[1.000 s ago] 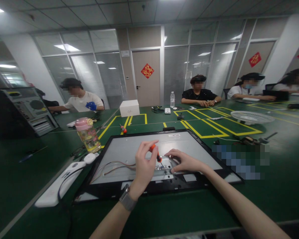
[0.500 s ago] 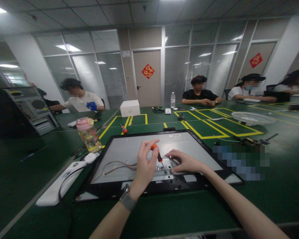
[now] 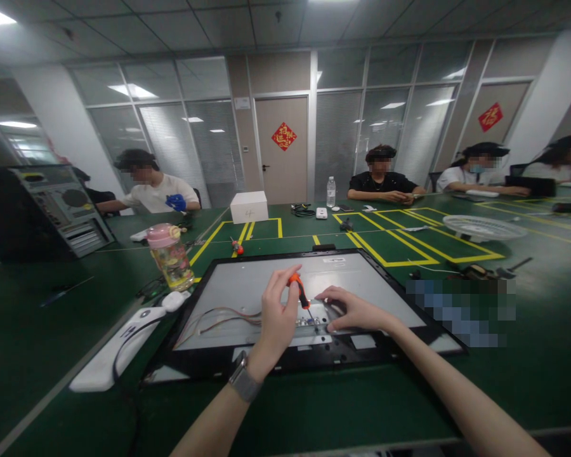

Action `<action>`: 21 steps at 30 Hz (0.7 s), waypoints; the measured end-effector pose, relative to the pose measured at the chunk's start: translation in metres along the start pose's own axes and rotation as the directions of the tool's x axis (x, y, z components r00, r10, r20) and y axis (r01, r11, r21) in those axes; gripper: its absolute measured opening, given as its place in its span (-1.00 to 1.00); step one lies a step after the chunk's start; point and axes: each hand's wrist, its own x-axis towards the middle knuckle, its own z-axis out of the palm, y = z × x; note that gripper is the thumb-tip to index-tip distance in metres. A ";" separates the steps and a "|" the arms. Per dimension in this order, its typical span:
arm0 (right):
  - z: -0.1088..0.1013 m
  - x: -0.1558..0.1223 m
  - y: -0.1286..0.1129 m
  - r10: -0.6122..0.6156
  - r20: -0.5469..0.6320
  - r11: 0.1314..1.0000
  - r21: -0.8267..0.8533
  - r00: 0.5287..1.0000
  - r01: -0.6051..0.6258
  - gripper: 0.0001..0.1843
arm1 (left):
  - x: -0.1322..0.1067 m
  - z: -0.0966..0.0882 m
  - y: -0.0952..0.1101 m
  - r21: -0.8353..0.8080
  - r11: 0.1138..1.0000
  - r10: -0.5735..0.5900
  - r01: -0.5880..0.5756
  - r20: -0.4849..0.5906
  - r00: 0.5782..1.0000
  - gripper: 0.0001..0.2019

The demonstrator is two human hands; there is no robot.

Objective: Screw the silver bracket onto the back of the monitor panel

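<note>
My left hand, with a watch on its wrist, is closed around an orange and black screwdriver. The screwdriver slants down, and its tip meets a small metal strip with parts on it. That strip lies near the front edge of a flat display panel with a grey back and black frame. My right hand rests at the strip's right end, thumb and fingers spread apart. Whether it presses on the strip is hard to make out. Thin wires run across the panel to the left.
Left of the panel are a white power strip with a black cable and a pink-lidded bottle. A computer case stands farther left. Behind are a white box and a red-handled tool. Several people sit across the table.
The screwdriver handle has turned or tilted very slightly in my left hand. Otherwise my hands and the panel keep their places.
</note>
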 end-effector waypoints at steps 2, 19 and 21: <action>0.000 0.000 -0.001 0.000 0.001 1.000 0.002 1.000 0.000 -0.20 | 0.000 0.001 -0.001 0.028 1.000 -0.010 0.010 -0.015 1.000 -0.76; 0.001 0.000 0.001 -0.014 -0.003 1.000 0.007 1.000 0.014 -0.21 | -0.003 -0.001 0.001 -0.003 0.999 0.039 -0.039 0.021 0.999 -0.71; 0.001 0.000 0.000 -0.010 0.000 1.000 0.011 1.000 0.010 -0.21 | -0.003 0.000 0.001 0.005 0.999 0.035 -0.035 0.024 0.999 -0.74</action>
